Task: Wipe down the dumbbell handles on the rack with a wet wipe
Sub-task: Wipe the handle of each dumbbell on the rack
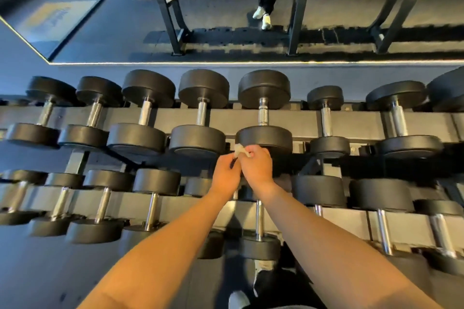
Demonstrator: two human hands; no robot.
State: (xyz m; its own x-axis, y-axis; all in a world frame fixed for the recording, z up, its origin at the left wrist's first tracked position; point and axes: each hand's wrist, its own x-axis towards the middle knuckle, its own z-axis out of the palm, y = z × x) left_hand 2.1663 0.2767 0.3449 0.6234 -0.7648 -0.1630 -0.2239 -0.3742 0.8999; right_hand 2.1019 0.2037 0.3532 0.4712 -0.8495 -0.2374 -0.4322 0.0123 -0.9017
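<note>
A two-tier rack (283, 120) carries black dumbbells with chrome handles. My left hand (224, 173) and my right hand (258, 165) meet in front of the upper row, just below the near head of the middle dumbbell (263, 110). Between their fingertips they pinch a small crumpled white wet wipe (239, 150). The wipe sits apart from that dumbbell's knurled handle (263, 114), touching no handle. Most of the wipe is hidden by my fingers.
A wall mirror (226, 40) above the rack reflects the rack and a person's legs and white shoes. Lower-tier dumbbells (258, 221) lie under my forearms. My own shoes show at the bottom edge on the dark floor.
</note>
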